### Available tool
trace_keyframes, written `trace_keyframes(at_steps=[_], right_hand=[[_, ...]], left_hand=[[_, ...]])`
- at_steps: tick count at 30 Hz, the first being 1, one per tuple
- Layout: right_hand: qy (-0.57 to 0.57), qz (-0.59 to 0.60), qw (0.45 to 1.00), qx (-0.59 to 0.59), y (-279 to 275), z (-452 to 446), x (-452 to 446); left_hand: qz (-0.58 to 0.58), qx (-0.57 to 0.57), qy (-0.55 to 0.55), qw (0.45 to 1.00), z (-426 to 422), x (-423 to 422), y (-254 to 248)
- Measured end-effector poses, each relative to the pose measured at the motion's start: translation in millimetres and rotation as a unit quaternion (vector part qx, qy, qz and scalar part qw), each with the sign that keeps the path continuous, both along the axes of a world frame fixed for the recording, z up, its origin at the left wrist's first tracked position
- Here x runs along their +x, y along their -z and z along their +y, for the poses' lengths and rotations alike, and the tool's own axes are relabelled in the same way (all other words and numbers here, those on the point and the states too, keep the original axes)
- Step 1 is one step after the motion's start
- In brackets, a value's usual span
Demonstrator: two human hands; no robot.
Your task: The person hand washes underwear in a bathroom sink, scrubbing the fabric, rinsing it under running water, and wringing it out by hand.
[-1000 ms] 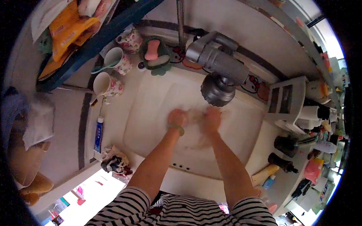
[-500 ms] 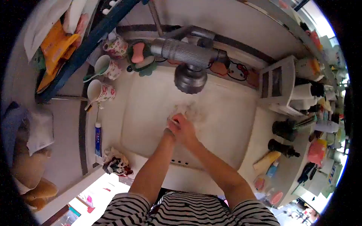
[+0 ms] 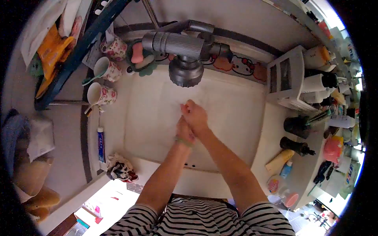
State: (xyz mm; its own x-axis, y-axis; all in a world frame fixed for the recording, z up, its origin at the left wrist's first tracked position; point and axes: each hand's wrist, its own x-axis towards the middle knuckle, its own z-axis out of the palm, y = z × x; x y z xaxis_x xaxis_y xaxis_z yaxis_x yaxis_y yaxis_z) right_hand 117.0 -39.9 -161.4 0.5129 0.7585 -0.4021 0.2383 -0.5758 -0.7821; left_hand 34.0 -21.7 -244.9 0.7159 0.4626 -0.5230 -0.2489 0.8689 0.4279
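Note:
My left hand (image 3: 184,129) and my right hand (image 3: 197,117) are pressed together over the white sink basin (image 3: 151,114), a little below the tap head. The right hand's fingers are curled over the left hand's fingers, which are mostly hidden. No separate object shows between them. A pale green band (image 3: 183,141) circles my left wrist. The dark grey tap (image 3: 186,72) hangs just beyond the hands, not touching them.
Floral cups (image 3: 103,94), a toothpaste tube (image 3: 101,145) and a crumpled cloth (image 3: 121,168) line the left rim. A green soap dish (image 3: 146,70) sits behind. A white rack (image 3: 284,80), a dark pump bottle (image 3: 296,146) and other bottles stand right.
Both hands have moved farther into the basin, toward the tap, and more of the left hand shows now. The greyish patch on the basin beyond them has faded. The view has shifted slightly.

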Motion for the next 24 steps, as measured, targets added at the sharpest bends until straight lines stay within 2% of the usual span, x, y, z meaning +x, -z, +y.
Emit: trace_keyframes(at_steps=[1,2,3,4,5,6,7,8,9,10,11,13,14,15,16,17,19,20,21,22,23,24], right_hand=[[0.051,-0.017,0.998,-0.02,-0.8,0.5,-6.9],[0.051,-0.018,0.998,-0.024,-5.2,-11.2,-21.4],[0.045,-0.014,0.995,0.089,-11.9,-28.5,-42.6],[0.05,-0.037,0.989,0.131,-4.2,-27.6,-36.9],[0.054,-0.062,0.982,0.173,3.3,-26.8,-31.1],[0.056,-0.088,0.972,0.212,10.7,-25.9,-25.3],[0.039,-0.076,0.992,0.092,8.2,-12.3,7.0],[0.02,-0.063,0.997,-0.031,-0.9,-4.8,23.0],[0.063,0.005,0.996,-0.07,-27.0,-2.8,23.1],[0.062,0.001,0.995,-0.073,-22.8,-9.5,8.3],[0.078,-0.057,0.992,0.086,-13.1,-22.7,-17.5],[0.089,-0.109,0.959,0.246,5.7,-30.8,-30.7],[0.058,-0.137,0.969,0.197,16.1,-33.4,-28.1],[0.028,-0.164,0.975,0.147,20.8,-36.7,-24.2],[0.049,-0.123,0.987,0.086,24.5,-29.3,1.4],[0.069,-0.084,0.994,0.024,29.5,-16.5,35.1],[0.032,0.034,0.999,-0.015,65.3,-16.2,64.2],[0.029,0.036,0.999,-0.018,84.9,-20.0,70.9],[0.095,0.04,0.99,0.095,103.4,-22.7,75.8],[0.143,0.114,0.98,0.081,105.9,-21.6,84.7],[0.196,0.182,0.961,0.069,107.5,-20.2,93.6],[0.196,0.185,0.96,0.071,104.1,-18.6,81.9]], left_hand=[[-0.166,-0.01,0.016,0.986,5.4,0.6,-1.2],[-0.167,-0.014,0.015,0.986,4.3,-5.7,-5.2],[-0.111,-0.079,0.018,0.991,8.3,-6.0,-53.7],[-0.052,-0.142,0.021,0.988,11.3,-7.3,-80.5],[-0.048,-0.141,0.02,0.989,5.0,-5.7,-71.1],[0.036,-0.043,0.01,0.998,-7.8,0.7,-54.3],[0.114,0.057,-0.002,0.992,-12.8,8.4,-44.2],[0.114,0.057,-0.005,0.992,-11.3,11.0,-44.3],[0.069,-0.024,-0.002,0.997,-9.7,14.1,-45.4],[0.019,-0.106,0.0,0.994,-9.1,20.0,-50.3],[0.016,-0.112,0.0,0.994,-7.6,17.5,-56.9],[-0.033,-0.175,0.027,0.984,3.5,9.8,-77.0],[-0.048,-0.193,0.035,0.979,5.4,9.3,-78.6],[0.041,-0.092,0.017,0.995,-4.4,17.2,-66.2],[0.128,0.01,-0.002,0.992,-9.7,22.7,-59.1],[0.128,0.012,-0.004,0.992,-6.5,25.3,-68.6],[0.129,-0.057,-0.018,0.99,-1.5,30.1,-97.2],[0.131,-0.06,-0.021,0.989,7.0,29.2,-89.7],[0.13,-0.041,-0.022,0.99,26.3,26.2,-72.5],[0.13,-0.02,-0.023,0.991,44.7,19.6,-50.3],[0.051,-0.024,0.026,0.998,56.1,4.7,-6.0],[0.053,-0.021,0.026,0.998,57.2,1.5,-2.6]])
